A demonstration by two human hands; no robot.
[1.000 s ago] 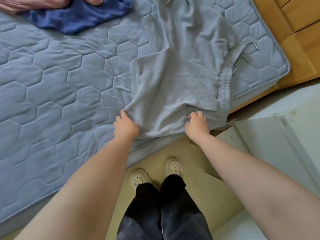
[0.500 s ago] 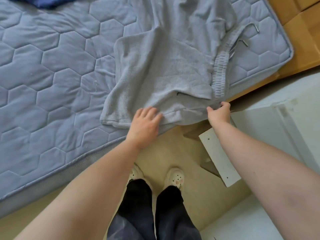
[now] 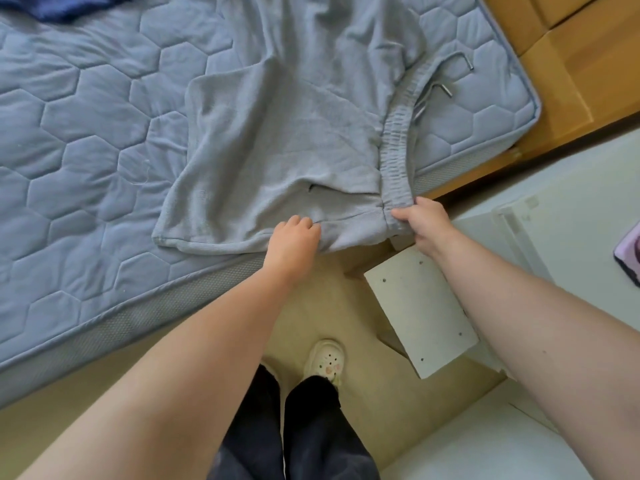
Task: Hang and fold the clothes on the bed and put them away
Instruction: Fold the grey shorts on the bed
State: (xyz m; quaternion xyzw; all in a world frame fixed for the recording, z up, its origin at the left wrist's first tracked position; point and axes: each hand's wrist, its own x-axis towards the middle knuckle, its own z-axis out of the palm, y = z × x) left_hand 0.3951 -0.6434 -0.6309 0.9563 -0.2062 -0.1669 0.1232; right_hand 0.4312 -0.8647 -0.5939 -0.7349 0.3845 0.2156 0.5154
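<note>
Grey shorts (image 3: 277, 133) with an elastic waistband (image 3: 398, 140) and drawstrings lie spread on the blue quilted mattress (image 3: 86, 150), their near edge hanging over the bed's side. My left hand (image 3: 292, 240) grips that near edge with curled fingers, about midway along the side seam. My right hand (image 3: 420, 220) pinches the near end of the waistband at the bed's corner. A dark blue garment (image 3: 62, 6) lies at the far left, mostly out of view.
A wooden bed frame (image 3: 571, 64) runs along the right of the mattress. White furniture (image 3: 554, 220) and a loose white panel (image 3: 420, 313) stand at my right. A purple object (image 3: 630, 251) lies on the white surface. My feet stand on the beige floor (image 3: 329, 358).
My right hand has shifted right to the waistband end and taken hold of it. My left hand slid right along the near edge and curled onto it. The shorts now lie flatter.
</note>
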